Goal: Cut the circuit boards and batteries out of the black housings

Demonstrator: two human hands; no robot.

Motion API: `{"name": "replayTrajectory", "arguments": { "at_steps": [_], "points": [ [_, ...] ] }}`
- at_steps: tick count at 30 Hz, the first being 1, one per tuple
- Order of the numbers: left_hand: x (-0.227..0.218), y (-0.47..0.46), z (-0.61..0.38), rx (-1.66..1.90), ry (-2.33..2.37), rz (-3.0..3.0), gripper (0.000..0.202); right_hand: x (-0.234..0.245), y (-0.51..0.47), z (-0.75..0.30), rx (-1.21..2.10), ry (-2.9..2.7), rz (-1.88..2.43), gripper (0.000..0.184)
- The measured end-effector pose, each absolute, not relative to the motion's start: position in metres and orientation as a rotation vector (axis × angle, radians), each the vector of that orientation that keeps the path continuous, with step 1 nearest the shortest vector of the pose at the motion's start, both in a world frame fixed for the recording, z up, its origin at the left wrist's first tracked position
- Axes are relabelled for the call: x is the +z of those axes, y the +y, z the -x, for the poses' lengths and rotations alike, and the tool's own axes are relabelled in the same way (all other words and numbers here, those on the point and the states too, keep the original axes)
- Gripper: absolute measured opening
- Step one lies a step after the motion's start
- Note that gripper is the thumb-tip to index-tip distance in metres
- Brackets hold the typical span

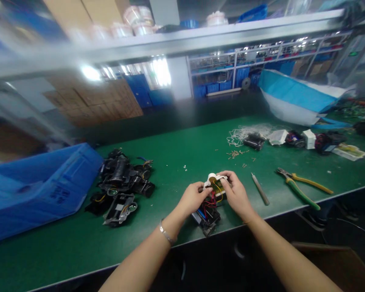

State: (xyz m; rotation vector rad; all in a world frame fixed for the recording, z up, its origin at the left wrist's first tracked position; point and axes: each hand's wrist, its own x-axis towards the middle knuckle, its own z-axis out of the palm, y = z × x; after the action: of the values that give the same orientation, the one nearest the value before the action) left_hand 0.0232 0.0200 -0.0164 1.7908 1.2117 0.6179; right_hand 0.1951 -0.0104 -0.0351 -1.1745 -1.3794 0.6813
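Observation:
Between my two hands is a white plastic housing (212,177) with a circuit board and a yellow wire on it. My left hand (193,198) pinches its left side, and my right hand (235,195) grips its right side. Red and blue wires run from it down to a black device body (208,223), which lies near the table's front edge below my hands. Right of my right hand lies a thin grey hand tool (260,189). Farther right are diagonal cutters (301,186), their yellow and green handles spread apart.
A pile of black device parts (121,174) lies left, beside a blue bin (45,188). Small screws (235,154) are scattered behind my hands. At the back right are tangled clear strands (246,133), white-and-black parts (295,138) and a blue-white sack (298,97). A shelf (182,38) crosses above.

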Motion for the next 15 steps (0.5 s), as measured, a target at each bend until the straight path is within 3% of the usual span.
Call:
{"name": "replayTrajectory", "arguments": {
  "at_steps": [2,6,8,12,15],
  "points": [
    [-0.023,0.021,-0.024,0.687,1.202,-1.739,0.028,-0.037,-0.014,-0.219,0.583,-1.493,1.275,0.031],
    [-0.031,0.022,-0.022,0.855,1.336,-1.698,0.025,-0.054,-0.022,-0.279,-0.062,-1.469,1.789,0.053],
    [-0.032,0.021,-0.021,0.892,1.403,-1.698,0.025,-0.063,-0.025,-0.298,-0.220,-1.504,2.027,0.055],
    [-0.029,0.019,-0.021,0.905,1.437,-1.736,0.023,-0.062,-0.032,-0.291,-0.007,-1.666,2.080,0.032],
    [-0.027,0.017,-0.022,0.892,1.433,-1.735,0.022,-0.039,-0.041,-0.256,0.392,-1.694,1.809,0.030]
  ]
}}
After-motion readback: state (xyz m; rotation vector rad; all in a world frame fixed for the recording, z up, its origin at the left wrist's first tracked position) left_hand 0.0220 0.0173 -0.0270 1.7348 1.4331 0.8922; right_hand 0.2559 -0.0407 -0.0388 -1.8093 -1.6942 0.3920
